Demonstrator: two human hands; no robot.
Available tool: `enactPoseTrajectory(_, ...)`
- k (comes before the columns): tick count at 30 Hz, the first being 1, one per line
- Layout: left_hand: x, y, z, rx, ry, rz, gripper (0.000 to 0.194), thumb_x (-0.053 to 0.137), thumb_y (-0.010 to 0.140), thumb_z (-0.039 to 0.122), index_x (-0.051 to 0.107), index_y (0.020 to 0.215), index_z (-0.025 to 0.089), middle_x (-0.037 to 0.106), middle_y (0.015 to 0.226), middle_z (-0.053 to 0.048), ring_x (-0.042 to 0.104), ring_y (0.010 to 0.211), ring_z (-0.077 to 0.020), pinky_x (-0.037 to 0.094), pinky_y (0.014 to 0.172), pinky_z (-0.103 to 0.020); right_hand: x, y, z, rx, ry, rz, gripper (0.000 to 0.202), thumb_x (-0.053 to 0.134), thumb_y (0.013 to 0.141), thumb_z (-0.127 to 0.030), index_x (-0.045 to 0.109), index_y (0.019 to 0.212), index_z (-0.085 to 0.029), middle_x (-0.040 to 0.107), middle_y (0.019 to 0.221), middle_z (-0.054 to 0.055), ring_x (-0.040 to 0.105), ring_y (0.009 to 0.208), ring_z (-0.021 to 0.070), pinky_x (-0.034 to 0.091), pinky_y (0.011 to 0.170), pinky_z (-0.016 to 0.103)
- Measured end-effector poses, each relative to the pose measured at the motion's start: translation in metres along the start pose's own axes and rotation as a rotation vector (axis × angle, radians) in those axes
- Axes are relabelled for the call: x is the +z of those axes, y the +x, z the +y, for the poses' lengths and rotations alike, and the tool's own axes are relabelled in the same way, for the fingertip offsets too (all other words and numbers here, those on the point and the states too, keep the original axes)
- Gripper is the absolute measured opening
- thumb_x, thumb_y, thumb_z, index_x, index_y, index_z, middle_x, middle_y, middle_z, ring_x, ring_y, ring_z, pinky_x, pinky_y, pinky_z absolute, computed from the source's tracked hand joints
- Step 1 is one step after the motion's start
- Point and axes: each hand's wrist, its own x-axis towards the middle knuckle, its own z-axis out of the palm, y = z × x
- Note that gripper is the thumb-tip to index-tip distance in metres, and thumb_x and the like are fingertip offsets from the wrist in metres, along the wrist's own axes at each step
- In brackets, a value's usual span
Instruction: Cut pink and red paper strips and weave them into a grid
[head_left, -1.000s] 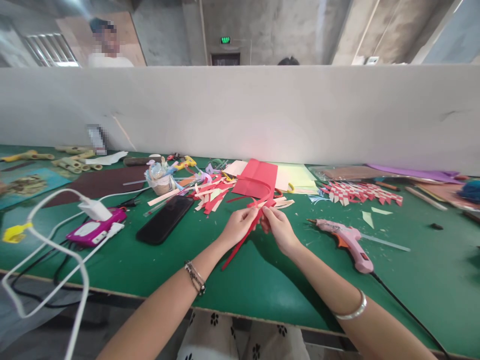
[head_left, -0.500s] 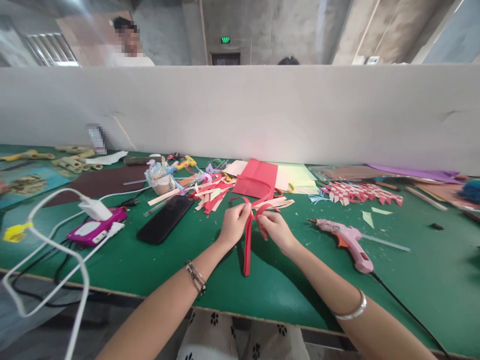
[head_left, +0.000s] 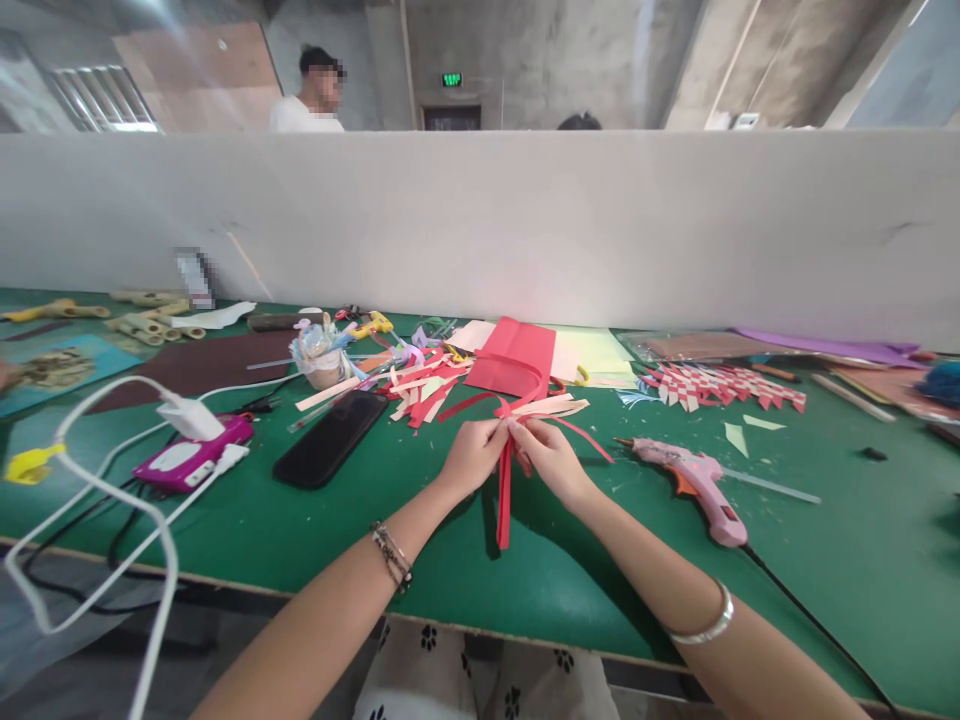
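Red paper strips [head_left: 504,505] cross between my two hands, and one folded length hangs down toward the table's front. My left hand [head_left: 477,452] pinches them from the left, fingertips at the crossing. From the other side my right hand [head_left: 546,455] pinches at the same spot, its fingertips against the left ones. Loose strip ends fan out to both sides and up beyond my fingers. The exact fold under my fingertips is hidden. Just past my hands lie red paper sheets [head_left: 517,350] and a heap of cut red and pale strips [head_left: 427,390].
A pink glue gun [head_left: 694,480] lies to the right, its cord off the front edge. At left are a black phone [head_left: 330,440] and a purple power strip [head_left: 196,455] with looping white cables. Woven red-and-white paper [head_left: 720,388] lies back right. A grey partition [head_left: 480,220] stands behind.
My hands have come closer together at the crossing. The strip ends now spread wider to left and right, and the hanging length has shifted slightly right. A person beyond the partition moved right.
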Motion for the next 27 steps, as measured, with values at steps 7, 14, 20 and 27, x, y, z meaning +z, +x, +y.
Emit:
enactPoseTrajectory(7,-0.0002,0.0012,0.0,0.003,0.006,0.149,0.043,0.036,0.085,0.042,0.029,0.049,0.018,0.029,0.044,0.005,0.031,0.044,-0.0093,0.022,0.046,-0.023,-0.0013,-0.0006,0.0001,-0.005,-0.034,-0.004,0.03,0.045,0.074,-0.029,0.038,0.047,-0.02,0.038,0.035,-0.006,0.033,0.033,0.0069,0.027,0.038,0.022)
enactPoseTrajectory(14,0.0001,0.0018,-0.001,-0.038,-0.063,0.04,0.042,0.032,0.087,0.045,0.043,0.057,0.017,0.041,0.047,0.004,0.039,0.044,-0.0097,0.03,0.046,-0.021,-0.0016,0.0016,0.0045,0.003,0.007,0.082,0.028,0.044,0.076,-0.033,0.042,0.051,-0.019,0.041,0.038,-0.006,0.035,0.034,0.007,0.028,0.039,0.022)
enactPoseTrajectory(20,0.0033,0.0023,-0.0029,0.028,-0.005,-0.031,0.033,0.035,0.086,0.037,0.049,0.065,0.015,0.044,0.054,0.003,0.041,0.05,-0.0103,0.028,0.048,-0.02,-0.0041,0.004,0.0061,0.02,0.036,0.154,0.028,0.043,0.077,-0.038,0.043,0.056,-0.02,0.037,0.037,-0.007,0.033,0.035,0.0074,0.028,0.039,0.022)
enactPoseTrajectory(27,0.0024,0.0012,-0.003,0.067,0.082,0.062,0.038,0.037,0.085,0.034,0.034,0.052,0.017,0.033,0.046,0.004,0.033,0.046,-0.0098,0.02,0.048,-0.024,0.0009,0.0028,0.0086,0.017,-0.019,0.046,0.032,0.047,0.076,-0.041,0.037,0.054,-0.02,0.037,0.039,-0.007,0.034,0.035,0.0068,0.027,0.038,0.021)
